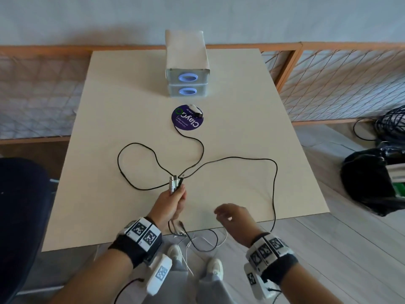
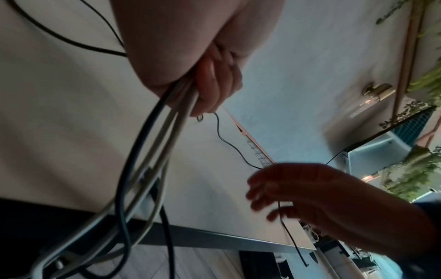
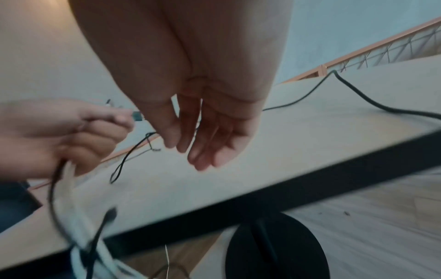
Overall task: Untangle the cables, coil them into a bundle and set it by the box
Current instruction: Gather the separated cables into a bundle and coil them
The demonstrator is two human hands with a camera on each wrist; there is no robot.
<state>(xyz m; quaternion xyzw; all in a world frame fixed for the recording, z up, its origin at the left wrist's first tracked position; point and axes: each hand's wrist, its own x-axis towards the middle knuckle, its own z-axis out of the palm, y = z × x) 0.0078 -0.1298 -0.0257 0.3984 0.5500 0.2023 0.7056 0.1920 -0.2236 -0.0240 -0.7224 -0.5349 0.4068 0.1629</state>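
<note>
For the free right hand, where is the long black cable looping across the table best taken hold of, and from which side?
Best guess: the stretch of the black cable running along the table's right side, toward the near edge. It lies flat, clear of the other strands, and nearest the open right hand, so a pinch grip from above, coming in from the right, suits. The left hand already holds the cable ends.

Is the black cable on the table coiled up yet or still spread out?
Spread out: the black cable lies in wide loose loops across the table, ends gathered in the left hand.
</note>
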